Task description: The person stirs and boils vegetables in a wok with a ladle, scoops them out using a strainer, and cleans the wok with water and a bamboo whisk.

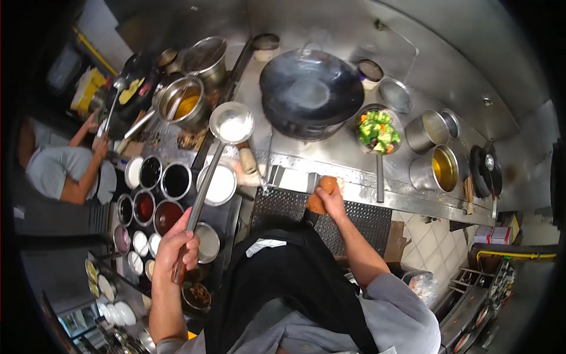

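My left hand (178, 251) is wrapped round the handle of a long metal ladle (232, 123), whose round bowl is up near the pots at the left of the wok. My right hand (330, 199) grips an orange-brown cloth (317, 204) near the stove's front edge. Beyond my hands a large black wok (311, 91) sits on the steel stove; its inside looks bare and shiny. To the right of the wok, a strainer of broccoli and carrot pieces (378, 131) rests on the stove with its handle toward me.
Several sauce containers (175, 180) stand at the left. A pot of yellow liquid (187, 105) is beside the wok; another oil pot (443, 169) stands at the right. A co-worker (65, 171) holds a ladle at the far left. A black mat (277, 206) lies below the stove edge.
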Demonstrator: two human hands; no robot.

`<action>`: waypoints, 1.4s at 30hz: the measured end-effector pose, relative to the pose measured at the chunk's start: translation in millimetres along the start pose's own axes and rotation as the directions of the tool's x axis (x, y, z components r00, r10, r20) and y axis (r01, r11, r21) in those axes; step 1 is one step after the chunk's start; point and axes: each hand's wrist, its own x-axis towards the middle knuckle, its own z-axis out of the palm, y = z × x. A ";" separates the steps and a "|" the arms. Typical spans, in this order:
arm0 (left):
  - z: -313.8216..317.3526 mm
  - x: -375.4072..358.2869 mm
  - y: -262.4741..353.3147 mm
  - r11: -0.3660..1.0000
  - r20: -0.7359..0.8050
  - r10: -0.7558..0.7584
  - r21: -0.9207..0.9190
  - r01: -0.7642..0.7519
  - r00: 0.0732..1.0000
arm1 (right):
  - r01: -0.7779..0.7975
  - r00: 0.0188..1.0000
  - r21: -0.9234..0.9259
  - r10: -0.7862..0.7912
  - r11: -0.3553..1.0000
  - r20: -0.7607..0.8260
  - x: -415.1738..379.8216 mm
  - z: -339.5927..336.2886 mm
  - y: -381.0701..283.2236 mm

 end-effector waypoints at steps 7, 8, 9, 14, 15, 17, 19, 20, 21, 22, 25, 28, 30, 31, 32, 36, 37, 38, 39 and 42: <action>108.5 192.0 -1.2 0.739 0.097 0.185 0.642 -0.203 0.978 | 0.025 0.999 -0.375 -0.037 0.927 -0.025 70.2 -40.8 62.5; 117.7 226.8 -7.9 0.556 0.115 0.252 0.795 -0.241 0.961 | 0.106 0.988 -0.589 -0.149 0.801 -0.026 64.7 -42.7 60.6; 129.1 254.3 -14.1 0.442 0.125 0.314 0.858 -0.261 0.941 | 0.103 0.991 -0.493 -0.131 0.864 -0.022 60.6 -44.7 56.3; 161.9 326.0 -42.1 -0.196 0.221 0.456 0.970 -0.145 0.862 | -0.032 0.999 -0.365 0.016 0.930 -0.048 30.6 -71.4 20.5; 173.4 319.1 -43.5 -0.153 0.185 0.435 0.980 -0.130 0.881 | 0.039 0.997 -0.390 -0.061 0.920 -0.043 26.0 -80.2 21.9; 172.1 322.5 -37.9 0.067 0.171 0.354 0.976 -0.207 0.920 | 0.116 0.981 -0.434 -0.173 0.893 -0.093 10.1 -106.1 -5.3; 171.1 323.0 -39.2 0.087 0.137 0.334 0.981 -0.176 0.932 | 0.193 0.913 -0.492 -0.339 0.849 -0.226 2.1 -135.0 -9.1; 177.1 322.8 -42.0 0.033 0.120 0.347 0.990 -0.140 0.930 | 0.229 0.826 -0.532 -0.451 0.815 -0.337 3.7 -155.0 -7.5; 184.7 324.2 -41.4 -0.023 0.112 0.365 0.994 -0.111 0.924 | 0.145 0.780 -0.548 -0.436 0.824 -0.449 11.1 -173.1 -2.6; 180.6 325.4 -49.2 -0.115 0.171 0.387 0.984 -0.136 0.906 | 0.060 0.714 -0.547 -0.419 0.835 -0.561 22.3 -187.9 7.3; 190.5 307.6 -31.1 0.218 0.130 0.221 0.960 -0.178 0.967 | -0.255 0.886 0.125 0.283 0.959 -0.366 56.5 -217.5 29.2; 185.9 327.4 -23.8 0.215 0.143 0.230 0.957 -0.194 0.962 | -0.455 0.881 0.604 0.432 0.655 0.195 55.7 -213.8 18.8; 164.6 352.9 -46.7 0.047 0.219 0.379 0.966 -0.255 0.899 | -0.381 0.903 0.637 0.419 0.670 0.099 52.1 -194.8 2.7; 165.5 339.0 -46.3 0.134 0.225 0.358 0.948 -0.288 0.906 | -0.359 0.904 0.664 0.422 0.656 0.072 48.4 -186.4 -8.0; 164.5 329.6 -37.9 0.185 0.194 0.282 0.950 -0.252 0.939 | -0.340 0.900 0.690 0.433 0.639 0.043 39.8 -178.7 -15.1; 164.8 336.8 -13.8 0.286 0.196 0.232 0.923 -0.259 0.953 | -0.273 0.906 0.647 0.416 0.712 -0.076 5.9 -150.8 -49.5; 153.2 361.2 -29.8 0.238 0.223 0.310 0.923 -0.302 0.924 | -0.258 0.903 0.596 0.410 0.761 -0.132 -3.7 -144.8 -60.5; 146.1 373.3 -40.3 0.191 0.248 0.385 0.921 -0.340 0.889 | -0.246 0.898 0.537 0.398 0.807 -0.188 -10.5 -142.5 -70.0; 146.2 363.0 -46.3 0.224 0.249 0.401 0.907 -0.358 0.882 | -0.215 0.910 0.524 0.364 0.824 -0.199 -14.2 -143.6 -77.4; 154.3 313.6 -20.3 0.441 0.208 0.166 0.859 -0.261 0.964 | -0.146 0.927 0.432 0.276 0.890 -0.255 -13.8 -140.1 -106.8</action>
